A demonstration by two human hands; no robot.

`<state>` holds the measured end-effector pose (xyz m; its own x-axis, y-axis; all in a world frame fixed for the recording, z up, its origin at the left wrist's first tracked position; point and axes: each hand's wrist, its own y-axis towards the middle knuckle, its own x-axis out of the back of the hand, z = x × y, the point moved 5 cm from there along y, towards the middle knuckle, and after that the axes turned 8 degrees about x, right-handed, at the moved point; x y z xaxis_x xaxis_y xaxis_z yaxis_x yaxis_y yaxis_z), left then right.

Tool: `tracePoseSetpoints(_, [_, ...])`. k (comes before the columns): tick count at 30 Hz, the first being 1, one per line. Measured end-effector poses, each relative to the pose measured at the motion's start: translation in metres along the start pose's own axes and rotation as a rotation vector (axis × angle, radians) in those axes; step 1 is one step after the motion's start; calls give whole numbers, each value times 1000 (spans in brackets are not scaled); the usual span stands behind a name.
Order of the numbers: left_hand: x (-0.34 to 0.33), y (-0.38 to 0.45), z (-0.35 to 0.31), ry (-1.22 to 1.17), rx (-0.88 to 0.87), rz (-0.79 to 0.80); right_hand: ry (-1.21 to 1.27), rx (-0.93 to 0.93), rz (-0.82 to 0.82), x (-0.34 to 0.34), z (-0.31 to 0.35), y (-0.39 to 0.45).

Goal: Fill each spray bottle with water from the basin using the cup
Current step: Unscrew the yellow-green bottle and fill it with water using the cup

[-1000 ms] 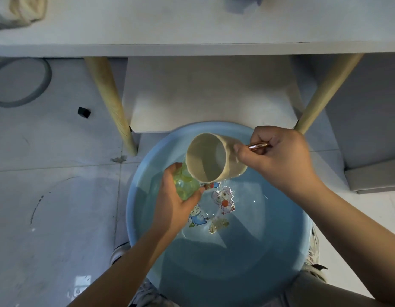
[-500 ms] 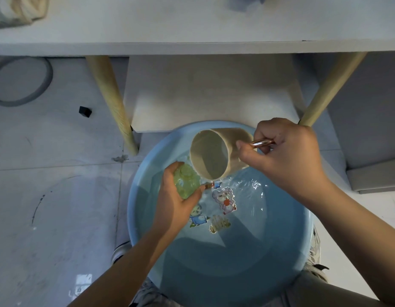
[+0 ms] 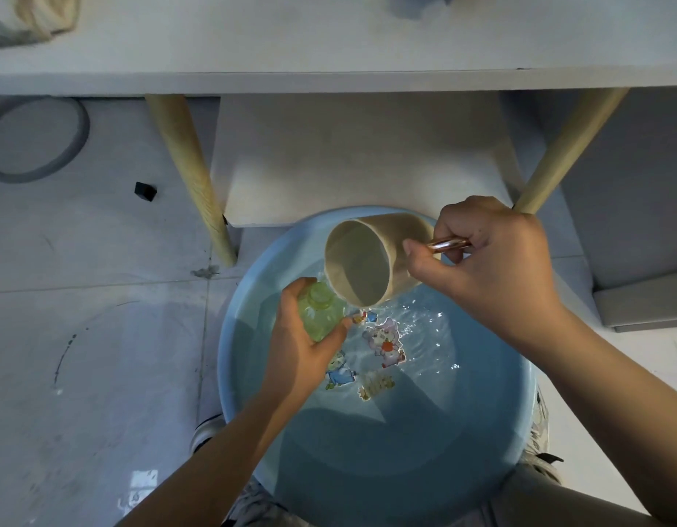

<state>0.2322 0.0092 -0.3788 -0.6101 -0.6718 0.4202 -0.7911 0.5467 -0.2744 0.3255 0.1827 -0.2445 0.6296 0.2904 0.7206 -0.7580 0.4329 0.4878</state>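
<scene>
Left hand (image 3: 302,359): its grip is wrapped around a green translucent spray bottle (image 3: 321,311), thumb on one side and fingers on the other, holding it upright over the basin with the open neck facing up.
Right hand (image 3: 488,275): its grip is clenched on the copper-coloured handle (image 3: 449,244) of the cup, thumb pressed along the cup's side.
Cup (image 3: 371,262): beige, tipped over on its side with the mouth turned toward the left and the camera; its lower rim sits just beside the bottle's neck, and whether they touch cannot be told.
Basin (image 3: 386,488): round, light blue, on the tiled floor (image 3: 82,336) between the person's shoes, holding rippled water with bright glints below the cup.
Cartoon stickers (image 3: 384,342): on the basin's bottom, seen through the water, just right of the left hand.
Counter (image 3: 329,43): white, across the top of the view, on slanted wooden legs (image 3: 194,180); a rolled cloth lies at its left end.
Floor items: a grey ring (image 3: 36,140) at the far left and a small black block (image 3: 145,190) near the left leg.
</scene>
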Motion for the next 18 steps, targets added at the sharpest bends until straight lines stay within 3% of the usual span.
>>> tracePoseSetpoints(18, [-1,-3,-1,-8,12,24,-68,178,-49,-1,9,4])
